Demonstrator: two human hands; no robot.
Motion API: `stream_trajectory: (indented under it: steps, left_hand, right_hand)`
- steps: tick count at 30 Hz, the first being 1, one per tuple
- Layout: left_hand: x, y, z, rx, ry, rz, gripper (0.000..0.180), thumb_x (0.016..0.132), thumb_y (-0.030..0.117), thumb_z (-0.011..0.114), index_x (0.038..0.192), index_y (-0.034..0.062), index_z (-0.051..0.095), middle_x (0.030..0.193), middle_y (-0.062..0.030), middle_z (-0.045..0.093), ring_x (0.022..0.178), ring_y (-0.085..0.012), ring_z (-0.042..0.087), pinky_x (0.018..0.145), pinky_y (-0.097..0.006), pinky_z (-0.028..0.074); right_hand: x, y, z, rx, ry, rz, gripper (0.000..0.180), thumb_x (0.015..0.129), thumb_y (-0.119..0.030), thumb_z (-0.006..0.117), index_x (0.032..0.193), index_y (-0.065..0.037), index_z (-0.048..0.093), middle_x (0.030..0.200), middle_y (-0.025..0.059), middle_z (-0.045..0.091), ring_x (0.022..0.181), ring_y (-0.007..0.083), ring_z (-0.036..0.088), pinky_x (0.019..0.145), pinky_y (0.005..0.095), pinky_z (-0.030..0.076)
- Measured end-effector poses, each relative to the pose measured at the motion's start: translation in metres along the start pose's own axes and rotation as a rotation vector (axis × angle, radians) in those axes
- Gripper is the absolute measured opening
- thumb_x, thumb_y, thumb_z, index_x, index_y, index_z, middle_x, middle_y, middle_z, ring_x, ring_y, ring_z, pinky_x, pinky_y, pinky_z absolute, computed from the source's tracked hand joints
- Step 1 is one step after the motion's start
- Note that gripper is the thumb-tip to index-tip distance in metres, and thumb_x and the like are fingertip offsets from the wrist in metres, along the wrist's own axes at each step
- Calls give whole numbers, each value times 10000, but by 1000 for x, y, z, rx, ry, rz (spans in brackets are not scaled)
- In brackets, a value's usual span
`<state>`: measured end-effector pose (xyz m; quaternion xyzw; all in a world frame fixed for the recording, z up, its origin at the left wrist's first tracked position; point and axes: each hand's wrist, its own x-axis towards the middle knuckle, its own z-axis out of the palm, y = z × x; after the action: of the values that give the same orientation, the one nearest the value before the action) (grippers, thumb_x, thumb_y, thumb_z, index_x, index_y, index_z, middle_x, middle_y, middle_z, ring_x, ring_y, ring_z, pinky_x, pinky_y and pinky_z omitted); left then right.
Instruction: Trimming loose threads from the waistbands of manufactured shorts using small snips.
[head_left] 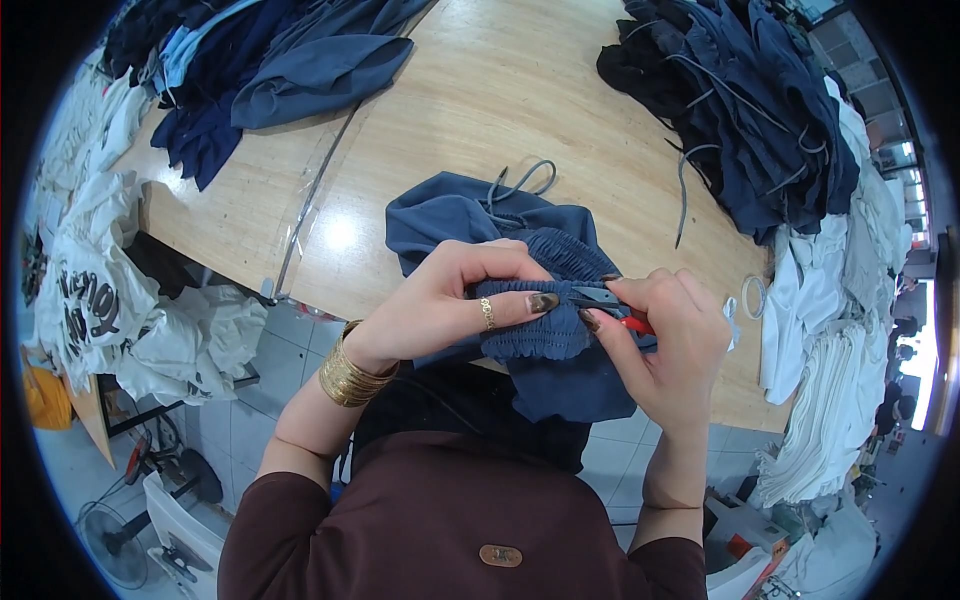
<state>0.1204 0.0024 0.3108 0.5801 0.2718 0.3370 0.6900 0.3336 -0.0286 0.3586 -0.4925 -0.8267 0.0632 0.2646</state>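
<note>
A dark blue-grey garment (570, 385) with a gathered elastic waistband (535, 345) lies over the near edge of the table. My left hand (465, 300) pinches the waistband between thumb and fingers. In my right hand (672, 335) is a pair of thread snips (597, 297) with grey blades and a bit of red handle showing. The blades point left and lie at the waistband, close to my left thumb. A grey drawstring (535, 178) loops out of the garment's far side. My right fingers partly cover the snips' handle.
Dark garments with loose drawstrings (745, 120) are heaped at the far right, more dark garments (320, 80) at the far left. White fabric (825, 400) is stacked along the right, white printed pieces (110, 300) on the left. A white ring (753, 297) lies near the right edge.
</note>
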Motion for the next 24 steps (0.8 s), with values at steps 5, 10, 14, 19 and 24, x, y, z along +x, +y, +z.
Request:
stream_trajectory:
  steps: [5, 10, 14, 19, 24]
  left_hand:
    - [0, 1, 0, -8, -3, -10, 162, 861, 99, 597, 957, -24, 638, 773, 6, 515, 714, -62, 452, 627, -202, 371]
    - [0, -3, -1, 38, -20, 43, 162, 861, 97, 593, 959, -25, 637, 773, 6, 514, 722, -67, 453, 638, -207, 374]
    - [0, 0, 0, 11, -30, 15, 162, 859, 87, 591, 967, -26, 634, 776, 1, 507, 734, -71, 452, 650, -208, 375]
    - [0, 1, 3, -9, 3, 10, 181, 820, 121, 626, 907, -36, 650, 713, 11, 462, 701, -86, 390, 615, -221, 305]
    - [0, -1, 3, -21, 3, -3, 183, 817, 127, 628, 894, -39, 646, 698, 9, 451, 697, -92, 376, 629, -236, 301]
  right_hand:
    - [0, -1, -3, 82, -33, 15, 206, 694, -192, 732, 825, -78, 621, 695, 26, 574, 618, 204, 531, 554, 310, 385]
    - [-2, 3, 0, 188, 4, 93, 192, 698, -175, 727, 814, -66, 620, 696, 32, 586, 598, 204, 544, 545, 299, 401]
    - [0, 2, -3, 140, -51, 25, 182, 699, -165, 722, 805, -67, 610, 691, 30, 590, 584, 192, 549, 536, 292, 401]
    - [3, 0, -4, 109, -77, -23, 176, 702, -170, 717, 782, -77, 590, 675, 19, 578, 576, 186, 539, 527, 293, 386]
    - [3, 2, -2, 49, -67, -81, 181, 709, -206, 713, 750, -91, 579, 643, 11, 547, 561, 177, 513, 512, 296, 362]
